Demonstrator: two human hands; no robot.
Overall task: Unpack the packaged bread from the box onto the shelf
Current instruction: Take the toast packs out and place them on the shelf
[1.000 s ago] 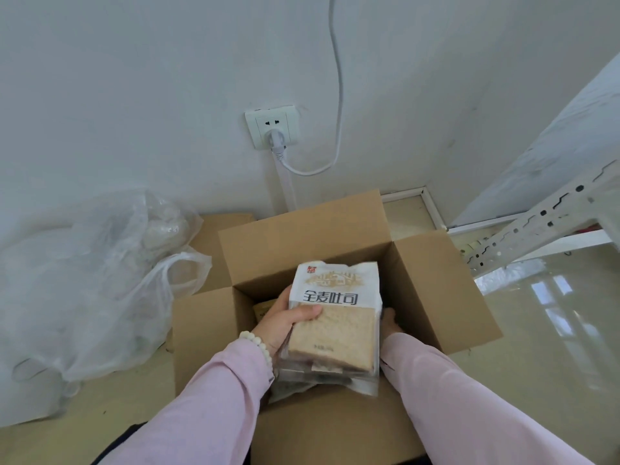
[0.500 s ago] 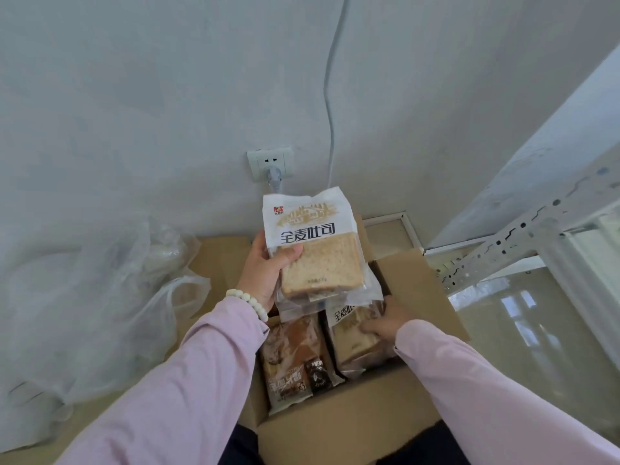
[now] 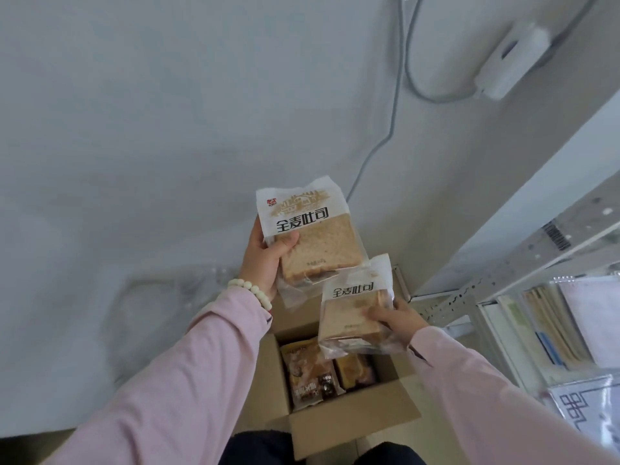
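**A:** Where are the hands?

**B:** Both are raised at the centre of the frame. The left hand (image 3: 265,260) grips a toast packet (image 3: 312,236) by its left edge, thumb curled over the printed front. The packet stands nearly upright against the grey wall (image 3: 167,129).

**A:** And the right?

**B:** The right hand (image 3: 399,318) holds a second toast packet (image 3: 352,313) just below and to the right of the first. Its fingertips are curled onto the front near the right edge. This packet's top overlaps the first one's lower corner, but I can't tell if they touch.

**A:** The box?

**B:** The cardboard box (image 3: 352,421) sits low at centre with its flaps open, beneath both packets. Inside lie an orange-brown packet (image 3: 308,374) and a darker packet (image 3: 355,367) to its right, partly hidden by the second toast packet.

**A:** The shelf?

**B:** It's at the right edge — a metal shelf (image 3: 503,283) with perforated rails and folders (image 3: 550,327) standing on it. Both held packets are well apart from it.

**A:** Anything else?

**B:** There's a bead bracelet (image 3: 250,290) on the left wrist. A cable (image 3: 396,95) runs down the wall, and a white adapter (image 3: 510,62) sits at the upper right.
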